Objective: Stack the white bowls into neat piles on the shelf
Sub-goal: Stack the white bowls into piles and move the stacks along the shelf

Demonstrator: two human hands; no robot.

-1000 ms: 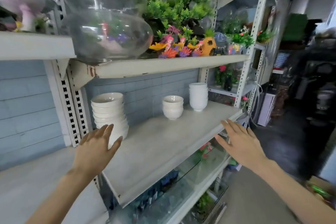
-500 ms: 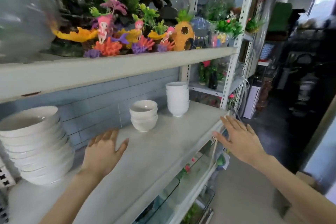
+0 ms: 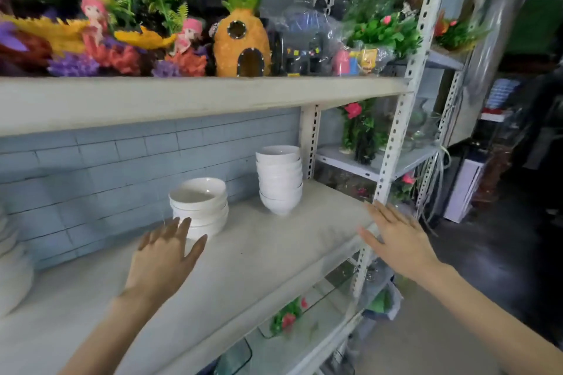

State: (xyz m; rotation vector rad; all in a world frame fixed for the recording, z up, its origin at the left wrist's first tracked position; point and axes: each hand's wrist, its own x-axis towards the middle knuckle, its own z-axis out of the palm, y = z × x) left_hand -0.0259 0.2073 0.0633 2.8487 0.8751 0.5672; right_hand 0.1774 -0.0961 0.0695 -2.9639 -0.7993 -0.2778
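Now my spread left hand point(image 3: 161, 256) has come up to the short pile of white ceramic bowls point(image 3: 199, 201) on the pale grey shelf point(image 3: 274, 253), probably to lift it. My right hand point(image 3: 396, 240) is spread, empty.

This looks like an aquarium-supply shop. Slotted steel uprights point(image 3: 405, 119) carry long display boards. The upper shelf point(image 3: 182, 97) is crowded with tank ornaments: a pineapple house point(image 3: 242, 36), mermaid figurines point(image 3: 93, 14) and bright plastic corals point(image 3: 122, 59). Far right are plastic-wrapped greenery point(image 3: 382, 35) and glass bowls point(image 3: 425, 123). Glass tanks point(image 3: 323, 298) sit below, and stacked white bowls point(image 3: 280, 179) stand on the middle shelf point(image 3: 274, 253).
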